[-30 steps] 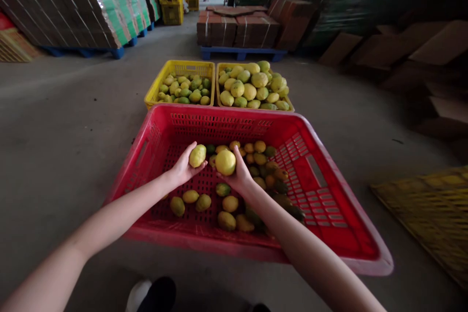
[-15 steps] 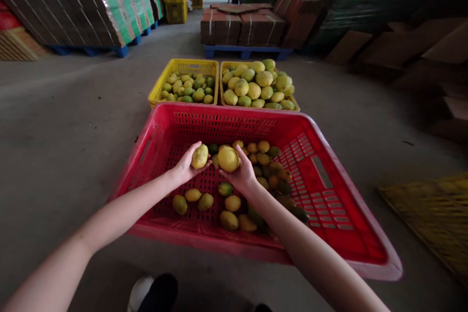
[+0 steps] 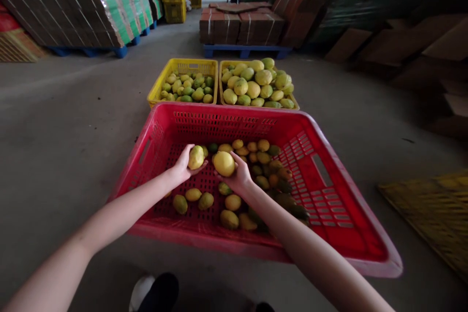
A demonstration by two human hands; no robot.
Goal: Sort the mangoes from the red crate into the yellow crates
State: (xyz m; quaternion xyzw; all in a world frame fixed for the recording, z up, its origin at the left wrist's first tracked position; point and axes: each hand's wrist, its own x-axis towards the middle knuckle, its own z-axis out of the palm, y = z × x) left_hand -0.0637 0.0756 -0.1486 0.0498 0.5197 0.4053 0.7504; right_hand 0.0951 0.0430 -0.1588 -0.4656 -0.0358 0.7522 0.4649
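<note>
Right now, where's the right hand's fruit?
The fruit is near the middle of the head view, in the right hand, over the red crate, right of the left hand.

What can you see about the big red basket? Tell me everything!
The red basket is wide and open-topped and looks like plastic. Its rim is paler and scuffed. Rows of little slots cover its floor and sloping sides, and each side has a long handle opening. It sits upright in front of two yellow crates; I can't tell whether they touch. Loose fruits lie on its floor, more on the right. The left hand and right hand each hold one over it.
</note>
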